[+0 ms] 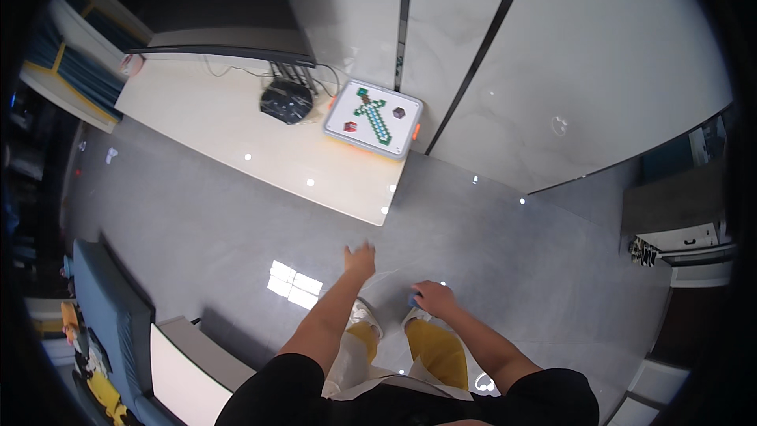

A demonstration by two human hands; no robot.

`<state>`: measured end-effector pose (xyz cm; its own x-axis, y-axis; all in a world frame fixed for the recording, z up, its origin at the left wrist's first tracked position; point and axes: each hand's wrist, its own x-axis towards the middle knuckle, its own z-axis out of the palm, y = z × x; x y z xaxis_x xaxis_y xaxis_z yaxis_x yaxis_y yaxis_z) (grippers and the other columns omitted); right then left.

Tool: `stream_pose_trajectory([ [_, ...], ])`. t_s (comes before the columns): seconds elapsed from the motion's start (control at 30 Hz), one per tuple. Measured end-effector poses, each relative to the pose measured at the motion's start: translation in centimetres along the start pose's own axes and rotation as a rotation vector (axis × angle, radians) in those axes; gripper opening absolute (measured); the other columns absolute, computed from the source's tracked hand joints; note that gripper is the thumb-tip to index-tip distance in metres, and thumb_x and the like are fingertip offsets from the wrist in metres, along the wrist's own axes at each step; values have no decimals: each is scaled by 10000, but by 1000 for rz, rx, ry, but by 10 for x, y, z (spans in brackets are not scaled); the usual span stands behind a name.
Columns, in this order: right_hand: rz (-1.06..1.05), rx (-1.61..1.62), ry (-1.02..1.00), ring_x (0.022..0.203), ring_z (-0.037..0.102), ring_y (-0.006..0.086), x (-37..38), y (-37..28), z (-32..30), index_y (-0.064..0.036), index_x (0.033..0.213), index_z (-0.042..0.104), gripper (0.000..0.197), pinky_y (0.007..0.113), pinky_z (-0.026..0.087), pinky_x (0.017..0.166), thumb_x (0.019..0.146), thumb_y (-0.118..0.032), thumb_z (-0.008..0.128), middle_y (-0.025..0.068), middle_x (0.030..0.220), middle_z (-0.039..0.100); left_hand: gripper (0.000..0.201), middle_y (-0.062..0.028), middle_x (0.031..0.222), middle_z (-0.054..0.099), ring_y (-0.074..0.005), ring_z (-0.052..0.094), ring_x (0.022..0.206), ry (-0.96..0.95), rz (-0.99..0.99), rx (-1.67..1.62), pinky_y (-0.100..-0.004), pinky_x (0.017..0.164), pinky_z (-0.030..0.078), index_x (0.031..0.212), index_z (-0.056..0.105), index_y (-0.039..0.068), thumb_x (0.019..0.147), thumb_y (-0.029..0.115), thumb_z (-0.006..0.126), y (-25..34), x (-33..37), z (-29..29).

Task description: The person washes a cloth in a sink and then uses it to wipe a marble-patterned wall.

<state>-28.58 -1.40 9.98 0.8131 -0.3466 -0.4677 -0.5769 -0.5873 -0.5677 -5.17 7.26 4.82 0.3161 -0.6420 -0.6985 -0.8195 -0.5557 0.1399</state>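
A small blue object point(413, 300), too small to identify, sits low in the frame's centre, gripped in the curled fingers of the right hand point(434, 297). Just left of it, the left hand point(360, 259) reaches forward, fingers spread wide and holding nothing. Both hover over glossy grey floor point(236, 221). Above them, a cream counter point(236, 134) carries a white tray point(372, 118) showing a pixelated sword, beside a black round device point(286, 101).

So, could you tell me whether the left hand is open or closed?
Open: the left hand has its fingers spread, holding nothing, above the grey floor.
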Motion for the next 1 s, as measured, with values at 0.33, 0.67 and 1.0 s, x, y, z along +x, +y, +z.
stream_pose_trajectory([
  [0.33, 156, -31, 27, 854, 650, 284, -73, -77, -126, -98, 974, 676, 216, 367, 514, 754, 812, -239, 649, 106, 942, 679, 354, -122, 1235, 576, -305, 539, 1172, -307, -113, -122, -663, 1065, 152, 1174, 596, 124, 842, 193, 494, -96, -267, 59],
  [0.67, -192, 468, 346, 1001, 618, 163, -91, -250, -221, -13, 1162, 581, 326, 268, 482, 803, 849, -79, 647, 122, 1090, 653, 389, -53, 1284, 563, -254, 527, 1192, 352, -219, -456, -608, 1047, 272, 1247, 552, 196, 890, 349, 525, -101, -389, -52],
  [1.0, -343, 667, 360, 973, 625, 165, -153, -276, -262, -16, 1158, 596, 288, 262, 486, 791, 878, -81, 622, 114, 1100, 657, 352, -52, 1236, 582, -239, 541, 1162, 818, -68, -379, -547, 1060, 308, 1217, 558, 151, 885, 266, 568, -28, -435, -150],
])
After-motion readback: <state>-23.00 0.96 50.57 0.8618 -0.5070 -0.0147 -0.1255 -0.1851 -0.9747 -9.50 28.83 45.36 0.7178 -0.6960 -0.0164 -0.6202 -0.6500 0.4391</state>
